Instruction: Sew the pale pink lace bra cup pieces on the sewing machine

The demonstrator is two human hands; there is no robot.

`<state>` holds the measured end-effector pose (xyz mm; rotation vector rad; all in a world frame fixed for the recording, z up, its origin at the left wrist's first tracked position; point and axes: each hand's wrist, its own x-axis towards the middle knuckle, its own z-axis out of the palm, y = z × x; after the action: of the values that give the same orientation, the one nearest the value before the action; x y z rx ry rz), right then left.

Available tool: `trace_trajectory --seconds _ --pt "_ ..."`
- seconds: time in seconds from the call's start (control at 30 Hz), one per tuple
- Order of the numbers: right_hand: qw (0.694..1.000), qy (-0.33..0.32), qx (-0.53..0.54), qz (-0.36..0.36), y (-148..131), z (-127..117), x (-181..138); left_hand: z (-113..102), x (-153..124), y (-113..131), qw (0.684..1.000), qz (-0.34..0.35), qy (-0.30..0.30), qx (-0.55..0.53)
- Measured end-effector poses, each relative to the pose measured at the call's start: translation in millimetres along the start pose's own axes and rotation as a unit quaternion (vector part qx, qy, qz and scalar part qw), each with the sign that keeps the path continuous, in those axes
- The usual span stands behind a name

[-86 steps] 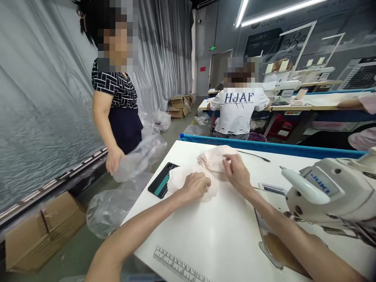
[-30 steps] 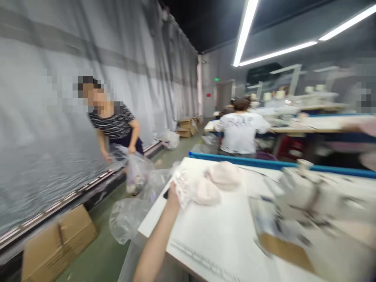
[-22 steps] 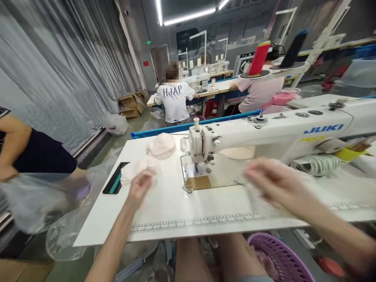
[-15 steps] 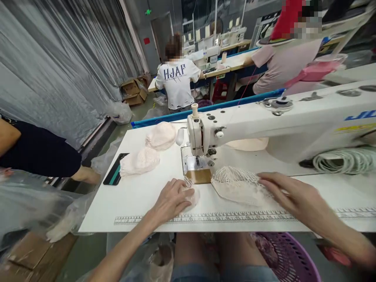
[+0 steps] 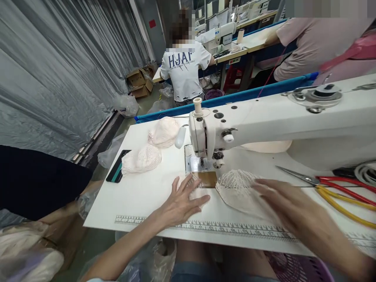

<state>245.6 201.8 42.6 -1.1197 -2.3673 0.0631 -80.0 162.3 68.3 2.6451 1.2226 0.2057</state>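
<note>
My left hand (image 5: 185,201) lies with its fingers spread over a small cream lace piece (image 5: 196,192), mostly covered by the fingers, just in front of the sewing machine's needle area (image 5: 202,161). To its right is a larger cream fabric piece (image 5: 239,197) with a netted lace upper edge. Over the right end of that piece is my right hand (image 5: 282,201), blurred by motion, so its grip on the cloth does not show. Two pale lace cups, a front one (image 5: 142,158) and a rear one (image 5: 163,132), rest on the table's left side.
Red-and-yellow-handled scissors (image 5: 320,182) lie at the right, beside a coiled cord (image 5: 366,172). A dark phone-like slab (image 5: 117,168) sits under the front cup. A printed ruler (image 5: 211,227) runs along the table's front edge. Co-workers sit beyond a blue rail (image 5: 249,94); another person stands at left.
My left hand's fingers have spread apart over the small lace piece. My right hand blurs over the larger piece's right end. The view has shifted, and the scissors now show.
</note>
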Motion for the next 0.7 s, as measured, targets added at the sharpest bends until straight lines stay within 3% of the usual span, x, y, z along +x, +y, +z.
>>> trace_trajectory --seconds 0.1,0.17,0.33,0.4,0.47,0.57,0.7 --pt "0.994 -0.06 0.058 -0.074 -31 30 27 -4 4 -1 1.0 -0.01 -0.02 -0.02" --pt "0.987 -0.107 0.063 -0.104 -36 38 37 -6 6 -3 0.999 -0.011 -0.025 -0.021" --pt "0.952 -0.245 0.105 -0.15 -23 4 46 0 12 -4 0.998 0.021 -0.009 0.065" --pt "0.941 -0.264 0.125 -0.17 -17 -12 54 10 15 -10 0.992 0.049 0.019 0.115" --pt "0.963 -0.211 0.115 -0.121 -5 -20 70 24 19 -20 0.98 0.084 0.076 0.165" --pt "0.996 -0.05 0.05 0.05 25 -20 105 41 22 -31 0.961 0.111 0.124 0.222" --pt "0.993 0.011 0.029 0.112 63 -10 140 49 14 -31 0.955 0.107 0.12 0.248"
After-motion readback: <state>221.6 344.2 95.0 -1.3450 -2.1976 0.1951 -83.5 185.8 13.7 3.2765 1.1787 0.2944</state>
